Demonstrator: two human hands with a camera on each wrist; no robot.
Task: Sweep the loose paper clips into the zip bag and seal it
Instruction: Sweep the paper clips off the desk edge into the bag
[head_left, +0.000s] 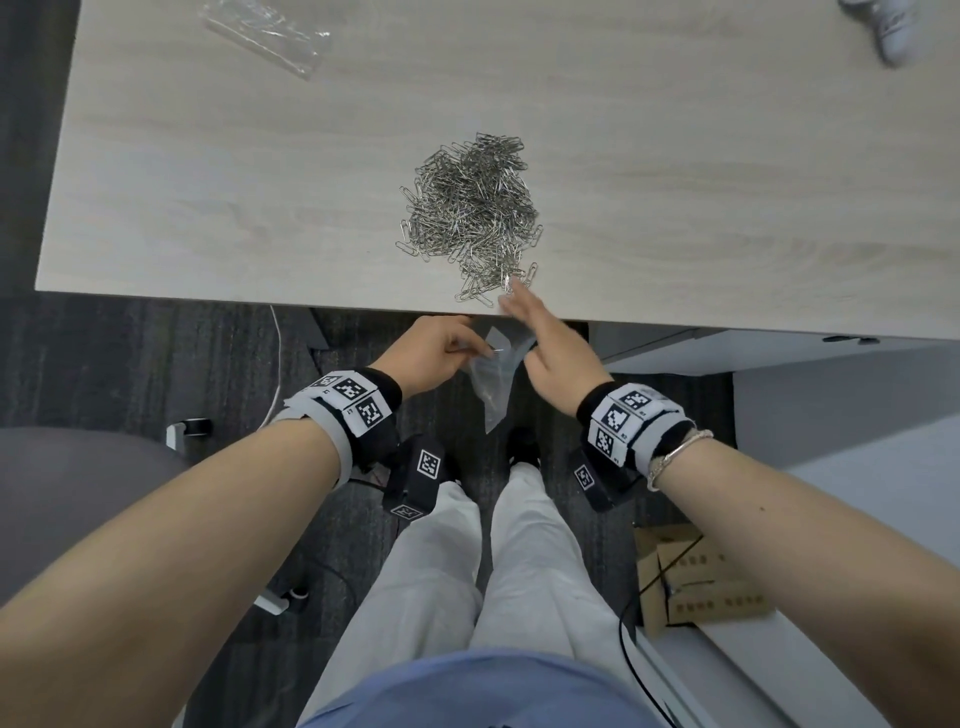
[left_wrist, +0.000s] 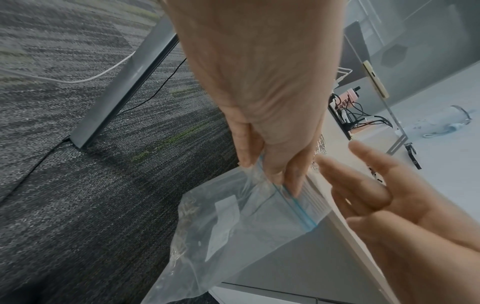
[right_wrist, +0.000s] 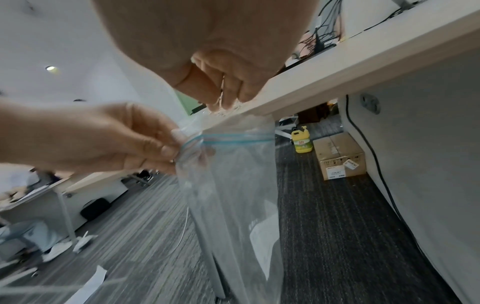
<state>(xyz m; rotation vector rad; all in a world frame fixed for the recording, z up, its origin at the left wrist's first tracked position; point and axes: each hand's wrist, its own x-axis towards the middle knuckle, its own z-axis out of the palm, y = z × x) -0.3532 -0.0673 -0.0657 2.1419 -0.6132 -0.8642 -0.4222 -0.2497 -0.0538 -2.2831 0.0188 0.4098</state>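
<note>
A heap of silver paper clips (head_left: 475, 208) lies on the pale wooden table (head_left: 208, 182) near its front edge. A clear zip bag (head_left: 493, 379) with a blue zip strip (right_wrist: 233, 137) hangs just below that edge, its mouth up against the table. My left hand (head_left: 441, 351) pinches the bag's rim (left_wrist: 270, 174) at one corner. My right hand (head_left: 545, 338) reaches over the edge with straight fingers, the fingertips (head_left: 511, 288) touching the nearest clips. A few clips lie at the bottom of the bag (left_wrist: 187, 207).
A second clear bag (head_left: 270, 34) lies at the table's far left. A cabinet (head_left: 779, 353) stands under the table on the right, with cardboard boxes (head_left: 696, 582) and cables on the carpet. A chair (head_left: 78, 493) is at my left.
</note>
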